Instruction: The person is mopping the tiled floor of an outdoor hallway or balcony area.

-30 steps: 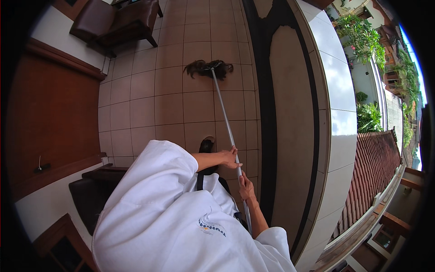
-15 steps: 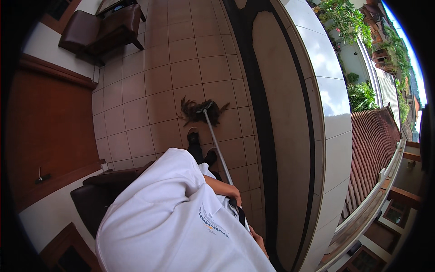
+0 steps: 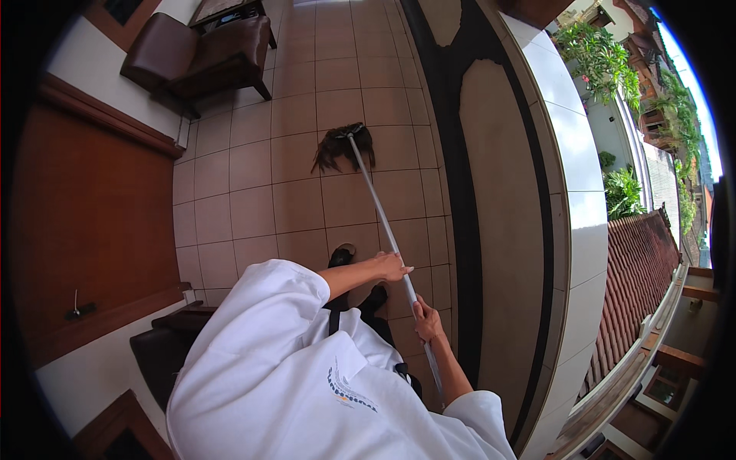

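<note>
A mop with dark, stringy strands (image 3: pixel 335 152) rests on the tiled floor ahead of my feet. Its long pale metal handle (image 3: pixel 376 201) slants back toward my right side. My left hand (image 3: pixel 392 266) is closed round the handle at about its middle. Lower down, nearer my body, my right hand (image 3: pixel 428 320) grips the same handle, and the shaft's end runs on past my right forearm. My dark shoes (image 3: pixel 342 254) stand on the tiles just left of the handle.
At the upper left stands a brown padded chair (image 3: pixel 218 54) beside a low table (image 3: pixel 226 9). A wooden door (image 3: pixel 100 199) fills the left wall, with a dark seat (image 3: pixel 157 356) behind me. Along the right runs a dark-bordered strip (image 3: pixel 506 192) and a pale tiled ledge (image 3: pixel 586 253).
The mop head has slid forward, away from my feet. Both hands have come forward from near my body, still on the handle, and the arms reach out further.
</note>
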### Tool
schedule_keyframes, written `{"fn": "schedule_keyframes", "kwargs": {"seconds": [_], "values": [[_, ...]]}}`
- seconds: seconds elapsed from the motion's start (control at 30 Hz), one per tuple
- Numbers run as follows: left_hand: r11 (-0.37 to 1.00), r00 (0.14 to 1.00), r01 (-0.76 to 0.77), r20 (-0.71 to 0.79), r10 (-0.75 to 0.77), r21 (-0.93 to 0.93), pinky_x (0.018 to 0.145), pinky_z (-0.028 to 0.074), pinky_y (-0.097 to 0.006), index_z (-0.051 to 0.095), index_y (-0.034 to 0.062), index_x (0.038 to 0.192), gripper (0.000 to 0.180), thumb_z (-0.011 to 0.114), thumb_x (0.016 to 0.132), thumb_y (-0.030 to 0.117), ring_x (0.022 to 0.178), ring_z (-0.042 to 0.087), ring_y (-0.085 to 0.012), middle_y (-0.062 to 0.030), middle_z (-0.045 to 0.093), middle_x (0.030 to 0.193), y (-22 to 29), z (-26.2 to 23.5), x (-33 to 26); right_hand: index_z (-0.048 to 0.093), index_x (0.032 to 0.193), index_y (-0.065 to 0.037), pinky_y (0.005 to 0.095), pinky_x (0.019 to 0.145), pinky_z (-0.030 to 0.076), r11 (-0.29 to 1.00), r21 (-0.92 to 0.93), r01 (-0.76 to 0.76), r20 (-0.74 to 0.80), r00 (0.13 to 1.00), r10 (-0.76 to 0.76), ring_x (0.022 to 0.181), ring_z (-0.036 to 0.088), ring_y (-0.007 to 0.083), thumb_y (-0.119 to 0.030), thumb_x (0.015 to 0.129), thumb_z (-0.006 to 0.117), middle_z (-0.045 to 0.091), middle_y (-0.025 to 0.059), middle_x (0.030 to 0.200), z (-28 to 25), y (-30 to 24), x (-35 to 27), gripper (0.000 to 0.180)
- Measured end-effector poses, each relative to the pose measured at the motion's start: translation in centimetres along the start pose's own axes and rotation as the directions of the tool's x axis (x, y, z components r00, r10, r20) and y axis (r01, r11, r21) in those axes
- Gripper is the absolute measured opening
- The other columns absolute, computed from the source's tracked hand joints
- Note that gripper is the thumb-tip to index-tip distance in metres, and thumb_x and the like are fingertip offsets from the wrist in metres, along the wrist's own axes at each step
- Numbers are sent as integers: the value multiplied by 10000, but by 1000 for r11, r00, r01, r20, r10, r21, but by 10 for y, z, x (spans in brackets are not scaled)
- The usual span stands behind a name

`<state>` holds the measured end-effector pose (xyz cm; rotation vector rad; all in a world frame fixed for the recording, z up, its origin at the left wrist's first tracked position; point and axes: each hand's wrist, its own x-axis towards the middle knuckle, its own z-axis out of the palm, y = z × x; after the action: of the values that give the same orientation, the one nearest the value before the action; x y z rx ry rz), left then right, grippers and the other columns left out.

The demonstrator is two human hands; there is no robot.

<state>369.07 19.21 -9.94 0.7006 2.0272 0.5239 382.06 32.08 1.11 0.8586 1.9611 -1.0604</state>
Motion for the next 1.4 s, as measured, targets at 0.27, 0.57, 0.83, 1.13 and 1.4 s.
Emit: {"fn": "schedule_keyframes", "kwargs": {"seconds": [0.27,0.57,0.83,1.13,1.4], "values": [[950,960,246,-90,-267,-192,1037,237,-467,478,-14,1236,754,244,874,604,1278,317,-319,-139,7,1475,-96,-105,20,441,1301,-220,318,358,399,994,58,91,-18,996,-90,393,497,169,-335,940,365,522,98,593,36,-149,95,386],[983,984,179,-3,-179,-36,956,350,-478,504,-75,1176,952,428,704,748,1173,439,-375,-249,377,1324,-77,-44,-20,420,1313,-197,337,398,442,990,-15,144,-45,989,-144,496,571,198,-352,930,368,590,138,716,73,-49,49,417],[975,775,-220,601,194,-32,886,404,-452,676,19,868,758,322,787,685,1072,522,-312,-190,605,1024,14,75,-114,399,1333,-234,292,454,410,992,107,-64,50,997,59,492,468,116,-352,924,404,485,40,616,112,105,-122,426],[846,147,-249,844,515,-472,1014,274,-367,453,-44,1239,729,275,900,576,1216,370,-224,-145,448,1290,52,154,-161,444,1299,-141,274,896,391,930,333,-158,84,987,138,1005,522,141,-280,906,477,589,115,1087,127,224,-259,418],[899,563,-311,702,436,-308,1088,158,-376,237,-36,1354,751,190,906,565,1317,207,-328,-206,232,1417,-21,83,-142,466,1286,-165,273,496,458,993,72,-98,32,995,96,511,517,113,-334,914,440,551,62,695,110,119,-172,409]]}}
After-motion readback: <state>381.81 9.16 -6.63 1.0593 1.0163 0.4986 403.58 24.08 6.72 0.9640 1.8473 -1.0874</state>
